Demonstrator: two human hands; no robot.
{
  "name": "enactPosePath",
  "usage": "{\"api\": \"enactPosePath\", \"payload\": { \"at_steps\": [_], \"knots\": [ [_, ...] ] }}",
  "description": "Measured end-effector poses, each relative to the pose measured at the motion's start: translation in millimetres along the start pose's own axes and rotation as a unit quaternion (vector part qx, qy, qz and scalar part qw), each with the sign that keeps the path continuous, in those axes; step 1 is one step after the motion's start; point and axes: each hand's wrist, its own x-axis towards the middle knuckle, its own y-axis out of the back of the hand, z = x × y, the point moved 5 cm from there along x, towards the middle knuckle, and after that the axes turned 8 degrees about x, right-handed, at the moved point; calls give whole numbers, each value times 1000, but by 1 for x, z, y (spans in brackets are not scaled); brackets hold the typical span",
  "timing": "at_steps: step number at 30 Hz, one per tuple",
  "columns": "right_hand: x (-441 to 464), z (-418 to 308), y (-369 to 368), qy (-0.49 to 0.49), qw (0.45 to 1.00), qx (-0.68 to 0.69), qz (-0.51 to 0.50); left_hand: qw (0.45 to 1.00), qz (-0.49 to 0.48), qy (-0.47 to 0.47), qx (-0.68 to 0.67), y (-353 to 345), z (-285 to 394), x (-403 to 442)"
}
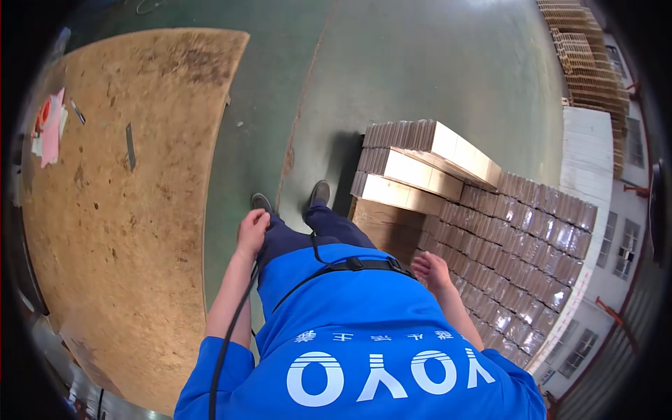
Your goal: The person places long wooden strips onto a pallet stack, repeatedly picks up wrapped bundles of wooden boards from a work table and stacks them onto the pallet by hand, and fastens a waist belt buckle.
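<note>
My left hand [253, 232] hangs by my left thigh, between my leg and the edge of the wooden table [154, 231]. Its fingers are loosely curled in, and nothing shows in them. My right hand [432, 271] is beside my right hip, near the stack of plastic-wrapped wooden pieces [507, 259], and I cannot tell whether it touches the stack. The fingers of this hand are bent and slightly apart, holding nothing I can see. On the stack's far left end, bundles of light wood [465, 150] lie in stepped layers.
On the table lie a dark flat strip [130, 147], a pen [78, 112], pink paper [51, 136] and an orange roll [45, 112]. Green floor [420, 63] stretches ahead. Stacked wooden slats [581, 56] stand far right. A black cable [227, 343] runs along my left arm.
</note>
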Motion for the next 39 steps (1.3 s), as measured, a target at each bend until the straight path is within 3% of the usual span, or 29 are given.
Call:
{"api": "enactPosePath", "payload": {
  "at_steps": [6, 10, 11, 14, 17, 22, 31, 37, 39],
  "knots": [
    [-36, 6, -40, 6, 999, -36, -24, 991, 14, -129, -32, 28, 73, -47],
    [-56, -32, -93, 33, 996, -72, -33, 975, 100, -198, 14, 74, 121, -87],
    [-58, -37, -98, 38, 996, -79, -36, 955, 175, -239, 29, 87, 129, -98],
    [-55, -48, -106, 49, 994, -93, -44, 931, 247, -251, -93, 118, 119, -116],
    [-55, -49, -116, 72, 992, -94, -41, 941, 257, -199, -95, 138, 99, -117],
    [-51, -36, -124, 84, 987, -121, -68, 943, 243, -213, -80, 139, 86, -120],
    [-18, 12, -108, 129, 974, -105, -152, 961, 164, -212, -63, 89, 66, -139],
    [7, 88, -46, 103, 978, -38, -177, 984, 97, -86, -126, 63, -95, -136],
    [30, 132, -20, 75, 983, -8, -170, 971, 47, -60, 225, 46, -89, -199]
  ]
}}
